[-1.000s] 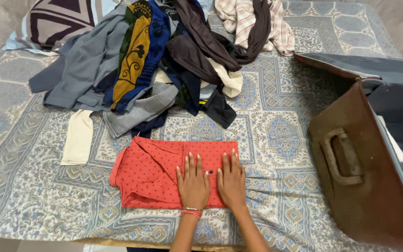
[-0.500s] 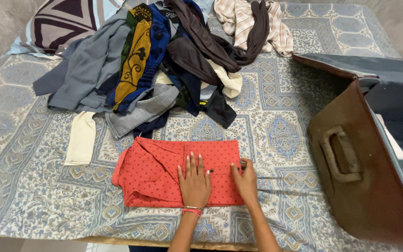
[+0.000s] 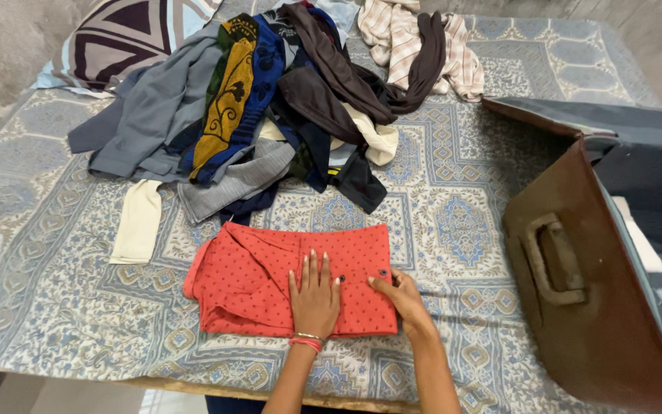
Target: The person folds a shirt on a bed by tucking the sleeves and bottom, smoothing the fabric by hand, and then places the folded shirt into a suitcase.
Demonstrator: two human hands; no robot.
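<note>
Over at the far left corner a pillow (image 3: 128,34) with a dark geometric print leans against the wall, and the whole bed is covered by a blue and cream patterned sheet (image 3: 47,230) that runs right across under everything. Next to the pillow a loose heap of unfolded clothes (image 3: 270,100) sprawls over the upper middle of the bed: grey pieces, a blue and mustard printed one, dark brown and black ones, with a cream sleeve (image 3: 138,222) trailing out toward the near side and a pale checked garment (image 3: 415,42) lying at the far end of the pile. Just in front of the heap, near the edge closest to the person, lies the red dotted garment (image 3: 254,280), folded into a rough rectangle and flat on the sheet. The left hand (image 3: 314,295) rests on it palm down, fingers spread and straight, pressing the cloth rather than gripping anything; a red bangle (image 3: 306,343) circles that wrist. Just beside it, the right hand (image 3: 401,297) sits at the garment's right edge, fingers curled and pinching the cloth's border where a dark button shows. Well apart to the right stands an open brown suitcase (image 3: 576,322), its handle facing the hands and its grey-blue lining showing behind, with something pale lying inside
</note>
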